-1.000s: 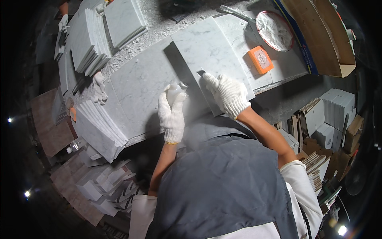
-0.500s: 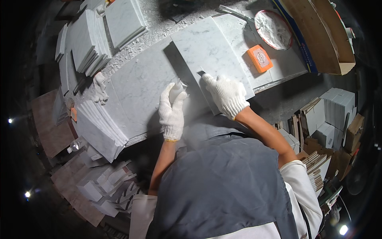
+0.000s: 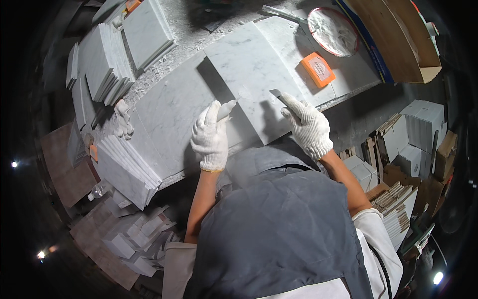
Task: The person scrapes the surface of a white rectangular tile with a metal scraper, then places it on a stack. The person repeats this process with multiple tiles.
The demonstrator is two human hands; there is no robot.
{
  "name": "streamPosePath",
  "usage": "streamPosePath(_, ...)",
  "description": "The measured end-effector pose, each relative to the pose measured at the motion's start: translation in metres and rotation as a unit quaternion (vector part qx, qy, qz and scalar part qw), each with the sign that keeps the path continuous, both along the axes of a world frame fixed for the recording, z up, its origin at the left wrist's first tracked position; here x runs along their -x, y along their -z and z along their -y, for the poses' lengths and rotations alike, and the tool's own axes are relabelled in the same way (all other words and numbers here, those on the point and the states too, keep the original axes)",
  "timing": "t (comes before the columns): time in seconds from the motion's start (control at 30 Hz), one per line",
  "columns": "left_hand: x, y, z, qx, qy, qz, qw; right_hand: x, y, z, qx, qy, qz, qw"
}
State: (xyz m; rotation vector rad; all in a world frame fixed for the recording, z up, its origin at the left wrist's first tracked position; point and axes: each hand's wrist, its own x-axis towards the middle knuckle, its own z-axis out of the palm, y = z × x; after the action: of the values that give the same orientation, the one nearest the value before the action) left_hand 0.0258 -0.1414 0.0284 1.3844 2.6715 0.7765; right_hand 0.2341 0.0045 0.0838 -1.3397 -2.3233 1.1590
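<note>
On the far left of the desk [image 3: 199,30] stood one stack of tiles [image 3: 99,65], and one more stack [image 3: 122,169] leaned at the near left. Between them lay one spare glove [image 3: 122,119].

The left hand [image 3: 211,137], in a white glove, was closed around one small white stick [image 3: 226,107]. Its tip touched the marble tile [image 3: 249,70]. That one tile lay in the middle of the desk, on top of a bigger slab [image 3: 169,114].

The right hand [image 3: 308,127], gloved too, pinched one small dark blade [image 3: 275,93] flat on the same tile. The two hands were apart, with a pale spot on the tile between them.

It looked like a spot on the tile was being filled and scraped smooth. The next move would call for a flat blade and a soft, steady push.

Further right lay one orange block [image 3: 318,70], one round dish [image 3: 332,31] of white paste, and one brown box [image 3: 398,40].
</note>
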Motion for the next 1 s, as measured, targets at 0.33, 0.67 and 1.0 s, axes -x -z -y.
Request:
streamPosePath(0.33, 0.002, 0.006, -0.012, 0.068, 0.018, -0.213, 0.974, -0.011, 0.035, 0.001, -0.013, 0.056, -0.088, 0.994)
streamPosePath(0.67, -0.002, 0.004, -0.016, 0.124, -0.004, -0.243, 0.962, -0.011, 0.023, -0.001, 0.031, 0.054, -0.076, 0.995)
streamPosePath(1.0, -0.005, -0.004, -0.023, 0.106, 0.003, -0.284, 0.953, -0.011, 0.021, -0.002, 0.041, 0.057, -0.076, 0.995)
